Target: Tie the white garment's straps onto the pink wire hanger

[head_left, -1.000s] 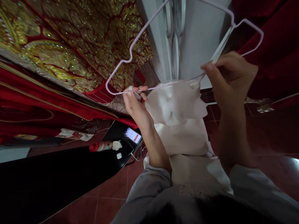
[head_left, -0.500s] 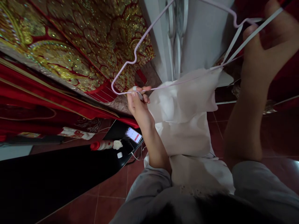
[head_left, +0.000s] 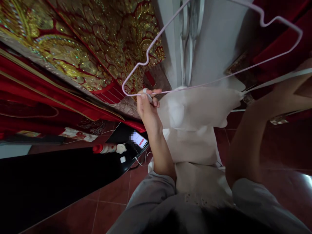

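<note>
My left hand [head_left: 149, 102] is closed around the lower bar of a thin pale pink clothes hanger [head_left: 207, 83], near its left corner. A short white band shows at its fingers. Below the bar hangs a cream, soft garment [head_left: 195, 107] in several folds. From its upper right corner a white strap [head_left: 275, 81] runs taut to my right hand [head_left: 298, 89], blurred at the right edge with its fingertips hidden. The hanger's right end is free of the strap, and its top lies beyond the frame.
Red and gold sequinned clothing [head_left: 109, 42] hangs at the left. A black table [head_left: 60, 182] below it bears a lit phone [head_left: 139, 139], a red-capped bottle [head_left: 104, 148] and a small white case [head_left: 123, 159]. A pale cabinet [head_left: 219, 42] stands ahead, above red floor tiles [head_left: 114, 191].
My right hand has moved right and down, drawing the strap off the hanger's right end. The hanger has shifted slightly right, still in my left hand.
</note>
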Available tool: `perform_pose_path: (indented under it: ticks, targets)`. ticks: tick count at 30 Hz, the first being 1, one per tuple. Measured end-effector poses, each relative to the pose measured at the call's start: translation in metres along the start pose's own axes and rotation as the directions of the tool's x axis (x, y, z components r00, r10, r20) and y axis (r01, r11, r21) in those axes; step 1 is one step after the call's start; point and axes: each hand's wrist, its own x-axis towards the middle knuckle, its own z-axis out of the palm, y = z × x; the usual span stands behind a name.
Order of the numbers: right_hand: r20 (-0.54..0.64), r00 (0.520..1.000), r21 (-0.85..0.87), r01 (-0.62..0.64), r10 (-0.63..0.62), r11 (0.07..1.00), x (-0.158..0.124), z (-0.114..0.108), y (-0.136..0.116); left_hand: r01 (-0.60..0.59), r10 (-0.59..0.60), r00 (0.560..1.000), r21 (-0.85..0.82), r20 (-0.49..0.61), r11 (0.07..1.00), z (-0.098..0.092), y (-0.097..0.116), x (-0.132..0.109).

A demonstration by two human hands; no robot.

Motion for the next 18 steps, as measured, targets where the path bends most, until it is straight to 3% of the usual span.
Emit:
perform_pose_path:
  ticks: [1, 2, 4, 6, 9, 11, 12, 15, 18]
  targets:
    - [-0.017, 0.992, 0.033, 0.128, -0.128, 0.991, -0.01, 0.004, -0.013, 0.01, -0.009, 1.0, 0.012, -0.003, 1.0, 0.0, 0.0, 0.0]
    - [0.125, 0.983, 0.028, 0.133, -0.136, 0.991, -0.019, 0.009, -0.024, 0.017, -0.017, 1.0, 0.023, -0.006, 1.0, 0.0, 0.0, -0.001]
    - [0.436, 0.9, -0.064, 0.042, -0.01, 0.997, -0.032, 0.018, -0.043, 0.026, -0.026, 1.0, 0.039, -0.01, 0.999, 0.002, 0.001, -0.003]
    - [0.566, 0.816, -0.168, -0.029, 0.12, 0.985, -0.038, 0.022, -0.053, 0.027, -0.027, 1.0, 0.053, -0.008, 0.998, 0.003, 0.002, -0.004]
    - [0.556, 0.821, -0.163, -0.047, 0.131, 0.985, -0.036, 0.02, -0.059, 0.014, -0.012, 1.0, 0.102, -0.012, 0.995, -0.002, 0.002, -0.003]
    - [0.581, 0.804, -0.144, -0.052, 0.127, 0.988, -0.033, 0.017, -0.059, -0.067, 0.085, 0.993, 0.199, -0.084, 0.978, -0.013, 0.002, 0.002]
    - [0.594, 0.794, -0.142, -0.056, 0.13, 0.988, -0.032, 0.016, -0.059, -0.128, 0.169, 0.976, 0.268, -0.138, 0.955, -0.021, 0.001, 0.005]
    - [0.632, 0.76, -0.152, -0.071, 0.152, 0.986, -0.033, 0.015, -0.056, -0.299, 0.435, 0.87, 0.455, -0.232, 0.839, -0.047, 0.003, 0.019]
    - [0.654, 0.739, -0.154, -0.077, 0.16, 0.985, -0.038, 0.016, -0.054, -0.477, 0.549, 0.834, 0.443, -0.044, 0.759, -0.063, 0.009, 0.036]
